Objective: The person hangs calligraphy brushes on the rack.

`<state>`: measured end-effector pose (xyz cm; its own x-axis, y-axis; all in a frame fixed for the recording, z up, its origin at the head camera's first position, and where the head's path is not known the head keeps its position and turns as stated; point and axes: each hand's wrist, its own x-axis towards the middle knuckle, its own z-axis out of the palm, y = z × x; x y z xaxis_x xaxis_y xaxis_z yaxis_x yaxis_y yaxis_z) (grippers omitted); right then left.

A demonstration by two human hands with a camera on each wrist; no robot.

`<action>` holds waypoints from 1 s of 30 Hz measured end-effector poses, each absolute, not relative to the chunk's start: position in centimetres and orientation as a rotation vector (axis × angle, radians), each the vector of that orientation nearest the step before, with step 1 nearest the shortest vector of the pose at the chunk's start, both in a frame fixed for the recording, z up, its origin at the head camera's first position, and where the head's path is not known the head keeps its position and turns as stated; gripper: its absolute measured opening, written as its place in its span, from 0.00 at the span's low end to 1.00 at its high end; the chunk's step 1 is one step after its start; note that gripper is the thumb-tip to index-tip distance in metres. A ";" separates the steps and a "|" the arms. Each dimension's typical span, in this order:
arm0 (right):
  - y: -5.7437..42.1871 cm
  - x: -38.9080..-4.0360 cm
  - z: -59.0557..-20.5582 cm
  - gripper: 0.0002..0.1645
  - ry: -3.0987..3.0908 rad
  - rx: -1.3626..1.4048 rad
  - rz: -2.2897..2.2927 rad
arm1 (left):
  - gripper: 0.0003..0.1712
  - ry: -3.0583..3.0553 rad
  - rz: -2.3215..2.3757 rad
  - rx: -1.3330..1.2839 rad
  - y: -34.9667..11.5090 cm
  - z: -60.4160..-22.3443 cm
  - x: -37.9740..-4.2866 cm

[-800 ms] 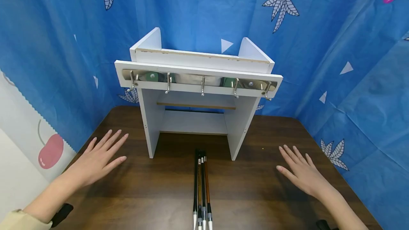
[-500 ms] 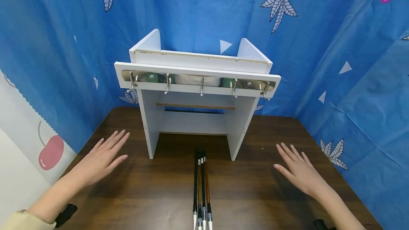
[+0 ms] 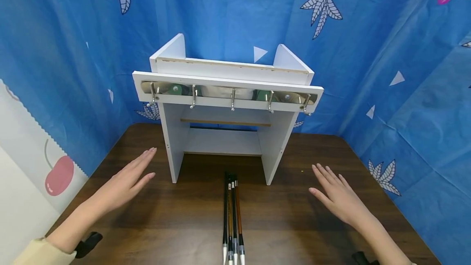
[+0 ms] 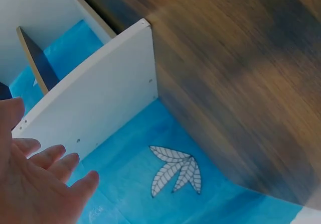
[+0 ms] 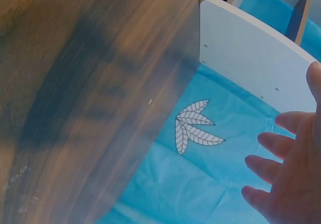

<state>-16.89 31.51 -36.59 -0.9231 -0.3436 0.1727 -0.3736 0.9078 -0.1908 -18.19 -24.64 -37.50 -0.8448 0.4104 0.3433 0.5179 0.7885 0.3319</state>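
My left hand [image 3: 123,185] hovers over the table's left side with its fingers straight and nothing in it. My right hand [image 3: 336,197] is held over the right side in the same way, fingers extended and thumb apart. Between them lie several long-handled brushes [image 3: 233,216] side by side, their white bristles toward me at the lower edge of the head view. Behind the brushes stands a white shelf unit [image 3: 222,140] with a rail of metal hooks [image 3: 232,93] across its front. Both wrist views show the hands' fingers apart from the unit's side panels [image 4: 110,86].
The dark wooden table [image 3: 279,224] carries the unit at its back. A blue curtain [image 3: 228,11] with leaf prints hangs behind and along the right. At the left is a white cloth with a cherry print [image 3: 59,175].
Both hands have moved inward toward the middle. The left hand has turned more onto its edge, thumb side up. The brushes and the shelf unit stay where they were.
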 end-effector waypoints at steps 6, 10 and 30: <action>31.0 -17.0 -36.9 0.43 -2.948 0.551 0.333 | 0.39 -2.707 -0.634 -0.726 -24.2 -37.6 -18.3; 30.6 -17.0 -37.2 0.44 -2.939 0.550 0.329 | 0.40 -2.705 -0.657 -0.733 -23.7 -37.7 -18.6; 26.8 -16.6 -38.4 0.27 -2.764 0.684 0.261 | 0.42 -2.622 -0.913 -0.713 -22.1 -38.1 -19.6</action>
